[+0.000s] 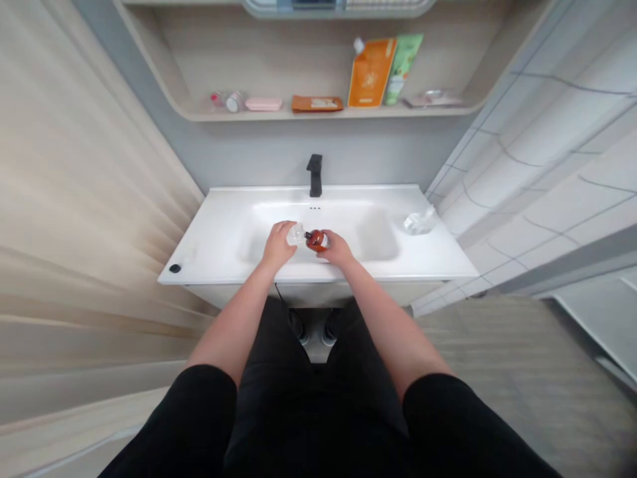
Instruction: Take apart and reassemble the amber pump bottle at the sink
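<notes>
Reading the feed, I count two hands over one white basin [308, 216]. The left hand [277, 244] has its fingers curled around a clear container [297, 234]. The right hand [338, 249] has its fingers closed on one amber bottle [317, 240], tilted on its side, its black nozzle [308, 235] just beside the container. One black faucet [314, 174] stands behind the basin; one clear object [419, 222] sits on the counter to the right.

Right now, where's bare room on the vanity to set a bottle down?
Left of the basin, the white vanity top is bare behind the small black disc. The basin's right half is bare too, up to the right hand. Crowded: mid-basin, where left hand and amber bottle meet.
</notes>
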A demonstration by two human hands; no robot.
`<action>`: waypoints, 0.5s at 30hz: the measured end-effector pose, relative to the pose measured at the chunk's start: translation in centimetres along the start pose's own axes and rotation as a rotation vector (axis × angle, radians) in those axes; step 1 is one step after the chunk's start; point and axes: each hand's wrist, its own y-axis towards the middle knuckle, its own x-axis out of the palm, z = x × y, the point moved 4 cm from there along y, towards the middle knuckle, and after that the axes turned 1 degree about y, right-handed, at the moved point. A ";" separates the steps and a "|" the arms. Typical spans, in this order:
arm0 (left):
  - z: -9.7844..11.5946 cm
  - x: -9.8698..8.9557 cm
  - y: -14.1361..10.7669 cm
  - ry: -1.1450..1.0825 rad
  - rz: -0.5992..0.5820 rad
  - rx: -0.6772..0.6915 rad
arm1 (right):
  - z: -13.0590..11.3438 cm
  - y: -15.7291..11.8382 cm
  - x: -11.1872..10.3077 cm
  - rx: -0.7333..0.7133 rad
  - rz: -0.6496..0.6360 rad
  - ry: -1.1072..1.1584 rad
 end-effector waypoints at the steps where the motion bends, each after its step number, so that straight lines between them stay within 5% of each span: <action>1: 0.0 0.0 0.0 0.003 0.003 0.003 | 0.0 0.0 0.0 0.001 0.001 0.003; 15: 0.4 -0.1 0.0 0.002 -0.022 0.017 | 0.7 0.3 0.4 -0.006 -0.024 -0.012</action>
